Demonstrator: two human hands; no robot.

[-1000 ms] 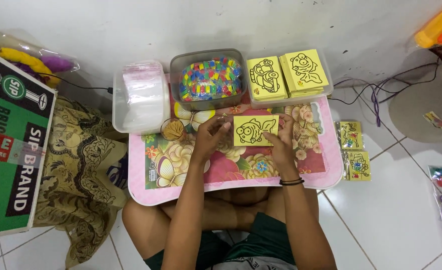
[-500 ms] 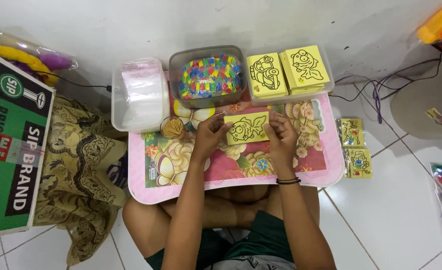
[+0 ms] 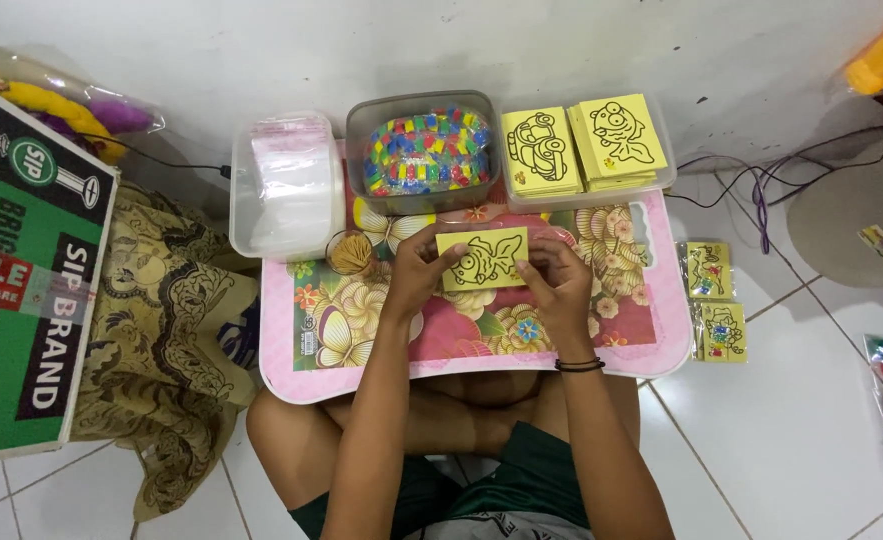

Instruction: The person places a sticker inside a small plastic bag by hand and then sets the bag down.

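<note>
1. At nine o'clock of the scene a green and black cardboard box lies on the floor, with a patterned brown cloth just beside it toward the person's knee.
2. At eleven o'clock of the pink floral lap table stands a clear tub of plastic sleeves, and just below its right corner a small round cup of thin sticks.
3. The left hand pinches the left edge of the yellow card, thumb on top and fingers curled under; its wrist hangs close to the cup at ten o'clock, so I judge a careless swing of the hand could knock the sticks over.
4. The yellow card, printed with a black fish outline, is held level just over the table's middle, between both hands.
5. At twelve o'clock of the card sits the grey tub of coloured pieces, open-topped; a card pushed forward could catch its rim.
6. The right hand, a black band at the wrist, pinches the card's right edge. Both grips are at the margins only, so uneven pull might bend or crease the card.
7. At one o'clock a clear tray holds two stacks of yellow cards; at three o'clock, on the floor tiles, lie two finished packets.
</note>
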